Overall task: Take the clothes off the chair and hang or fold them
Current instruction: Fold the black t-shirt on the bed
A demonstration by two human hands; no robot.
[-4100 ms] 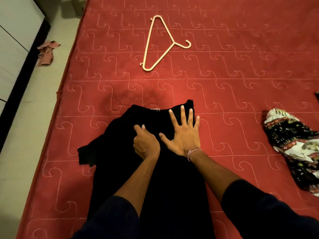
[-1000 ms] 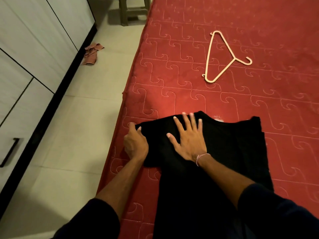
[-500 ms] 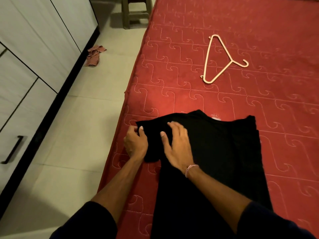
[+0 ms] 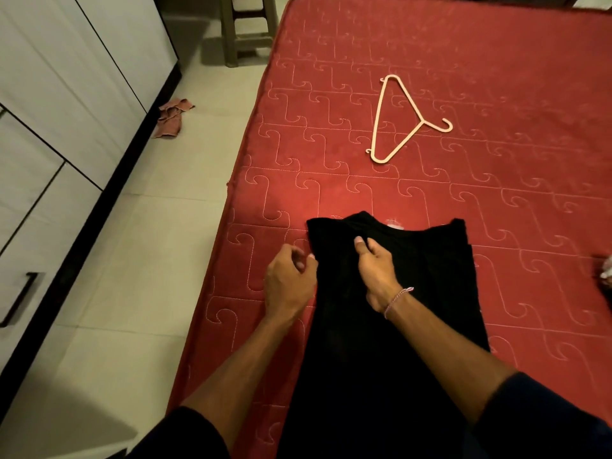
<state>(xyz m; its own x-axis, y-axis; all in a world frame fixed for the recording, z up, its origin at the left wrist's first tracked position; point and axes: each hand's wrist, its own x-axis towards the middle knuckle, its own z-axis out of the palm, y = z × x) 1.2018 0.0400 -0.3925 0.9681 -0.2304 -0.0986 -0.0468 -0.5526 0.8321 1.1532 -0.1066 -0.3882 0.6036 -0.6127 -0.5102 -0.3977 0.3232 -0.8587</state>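
A black garment (image 4: 414,293) lies flat on the red mattress (image 4: 496,94), its left side folded inward to a straight edge. My right hand (image 4: 377,273) rests on the upper left part of the garment, with thumb and curled fingers pinching the cloth. Beside the garment's left edge is my left hand (image 4: 289,286). Its fingers are loosely curled, the fingertips are at the edge, and no cloth shows inside them. Farther up the mattress lies a cream plastic hanger (image 4: 381,127), apart from the garment.
The mattress's left edge runs close to my left hand, with tiled floor (image 4: 132,260) beyond. White wardrobe doors (image 4: 66,94) line the left. A pink rag (image 4: 172,117) lies on the floor, and a stool (image 4: 246,28) stands at the top. A patterned cloth (image 4: 606,273) peeks in at the right edge.
The garment's left sleeve has been folded over onto the body. My right hand went from flat to curled on the cloth, and my left hand has come off the sleeve.
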